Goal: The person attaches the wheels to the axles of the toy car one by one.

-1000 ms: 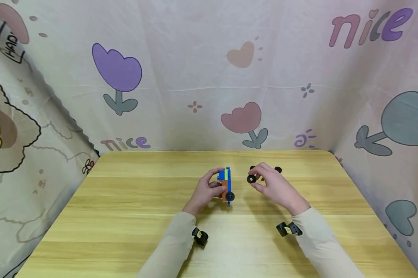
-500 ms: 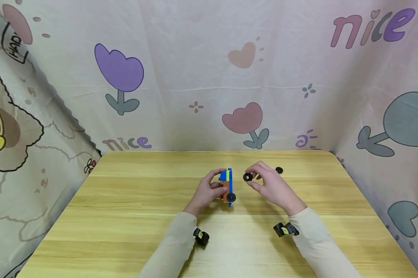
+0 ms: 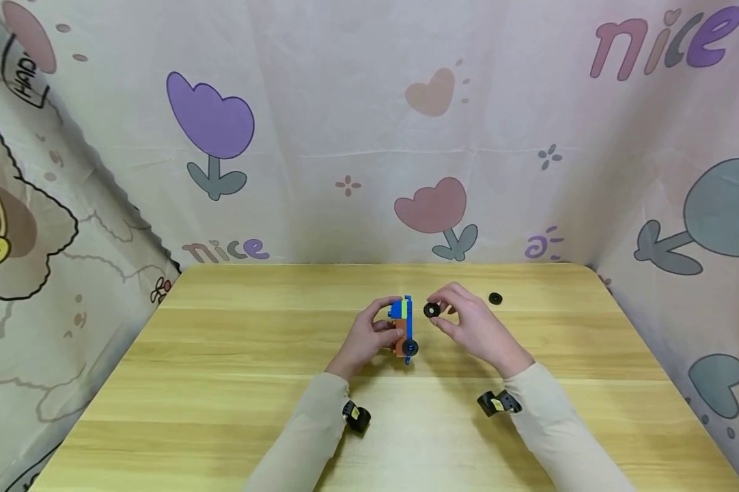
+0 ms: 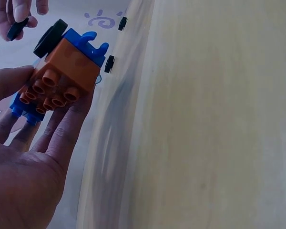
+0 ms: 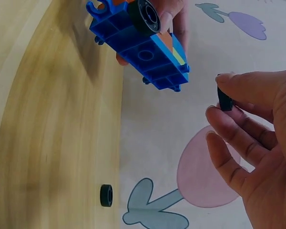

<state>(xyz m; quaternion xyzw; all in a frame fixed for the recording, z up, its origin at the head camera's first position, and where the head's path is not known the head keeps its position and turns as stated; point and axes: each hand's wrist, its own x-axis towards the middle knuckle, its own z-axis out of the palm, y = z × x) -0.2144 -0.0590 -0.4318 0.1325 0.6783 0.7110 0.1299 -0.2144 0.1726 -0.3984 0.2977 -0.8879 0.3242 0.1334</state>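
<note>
My left hand [image 3: 363, 342] grips a toy car [image 3: 401, 328] built of orange, blue and yellow-green blocks on a blue base. The car is tipped on its side above the table, its base facing right. One black wheel [image 4: 51, 38] sits on it near the end with blue hooks. Between thumb and fingertips, my right hand [image 3: 480, 331] pinches a loose black wheel [image 3: 431, 310]. That wheel is just right of the car, with a small gap between them. In the right wrist view, the car's ribbed blue underside [image 5: 145, 55] faces the camera.
A black wheel [image 3: 495, 298] lies on the wooden table [image 3: 222, 383] behind my right hand. In the left wrist view a second loose wheel [image 4: 109, 64] shows on the table too. A printed curtain [image 3: 320, 102] hangs behind the table and at both sides.
My right hand has moved left with the pinched wheel, closer to the car. My left hand and the car have stayed nearly in place.
</note>
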